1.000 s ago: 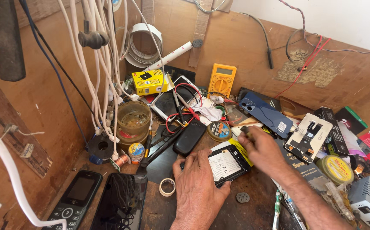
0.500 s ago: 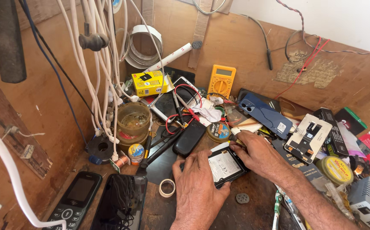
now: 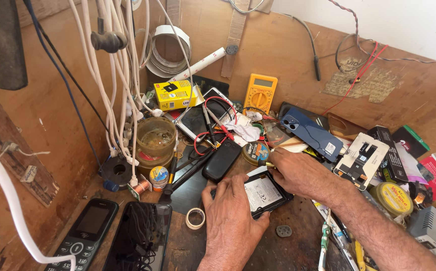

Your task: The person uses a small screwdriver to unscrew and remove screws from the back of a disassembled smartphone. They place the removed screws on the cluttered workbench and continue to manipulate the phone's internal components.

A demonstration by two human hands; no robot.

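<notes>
A: What lay nearest the camera?

B: The left hand (image 3: 235, 221) pressed flat on the near edge of a small black opened phone with a white-labelled battery (image 3: 263, 194), fingers closed over its corner, pinning it to the dark wooden bench (image 3: 298, 246). A small roll of pale tape (image 3: 195, 218) sat just beside the thumb, and a black keypad phone (image 3: 85, 235) and a cracked black smartphone (image 3: 140, 238) lay at the near left.

A: And what had changed?

B: A second before, the right hand (image 3: 298, 173) had rested at the phone's right side; it had since moved up to the far top edge, fingertips pinched together there. A thin yellowish tool seemed to poke from them, though the view was too poor to be sure. The phone itself had barely shifted, so the work had gone from steadying the device to working at its upper edge.

A: Further back?

B: A black bar phone (image 3: 222, 159) lay just beyond, then a round amber jar (image 3: 155, 138), a blue phone back cover (image 3: 310, 134), a yellow multimeter (image 3: 260, 93) and a yellow cardboard box (image 3: 173, 95) against the wooden wall, with white cables (image 3: 122, 75) hanging at left.
</notes>
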